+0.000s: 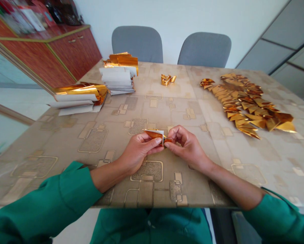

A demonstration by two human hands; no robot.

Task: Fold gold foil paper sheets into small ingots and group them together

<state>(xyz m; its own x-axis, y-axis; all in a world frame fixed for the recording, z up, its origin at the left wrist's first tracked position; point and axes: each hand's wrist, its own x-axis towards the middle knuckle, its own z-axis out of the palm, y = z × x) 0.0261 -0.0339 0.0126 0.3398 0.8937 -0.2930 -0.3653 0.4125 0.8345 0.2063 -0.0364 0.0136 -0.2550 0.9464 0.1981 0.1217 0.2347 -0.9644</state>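
Note:
Above the near middle of the table, my left hand (139,150) pinches a folded gold paper (154,134) between thumb and fingers; a white inner side shows at its right edge. Thumb and forefinger of my right hand (189,147) are closed on a small gold folded piece (168,140) touching that paper. Whether the two are one sheet or separate, I cannot tell. Fingers partly cover both. Farther right on the table lies a chain-like spread of many pointed folded gold pieces (240,105).
At the far left stand a stack of gold and white paper sheets (117,79) and a second, lower stack (78,101). Small curled gold pieces (167,80) lie toward the back. The patterned tabletop (154,112) has two grey chairs (138,42) behind it and a wooden cabinet (70,51) at left.

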